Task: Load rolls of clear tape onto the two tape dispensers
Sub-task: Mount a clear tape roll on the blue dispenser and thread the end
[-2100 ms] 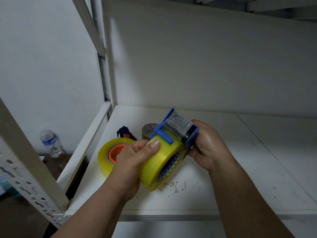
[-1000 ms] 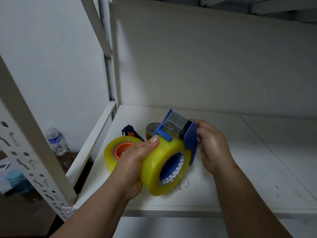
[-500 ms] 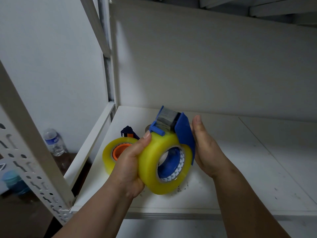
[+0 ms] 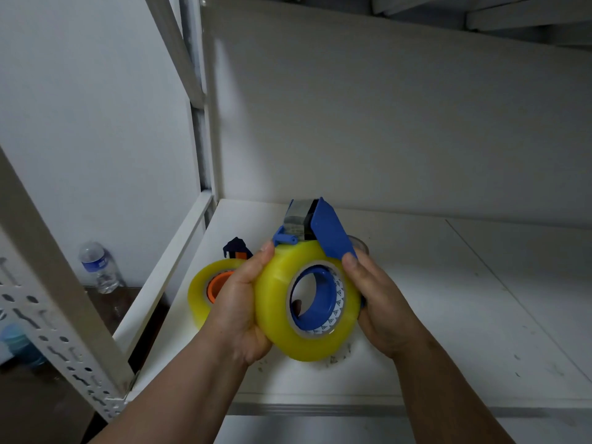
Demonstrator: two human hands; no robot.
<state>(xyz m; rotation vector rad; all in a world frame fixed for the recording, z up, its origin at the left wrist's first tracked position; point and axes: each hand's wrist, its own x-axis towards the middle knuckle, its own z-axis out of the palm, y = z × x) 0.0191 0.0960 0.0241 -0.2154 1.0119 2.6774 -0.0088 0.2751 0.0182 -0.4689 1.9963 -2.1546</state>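
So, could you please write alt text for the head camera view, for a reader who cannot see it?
Two bare hands hold a yellowish tape roll mounted on a blue tape dispenser above a white shelf: left hand, right hand. Behind the left hand, a second roll with an orange core rests on the shelf.

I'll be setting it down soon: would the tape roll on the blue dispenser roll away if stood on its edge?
Probably: the tape roll is round and wide. The blue dispenser jutting from it would likely stop it. Its glossy side may be slippery.

Dim even light, soft focus, curved edges
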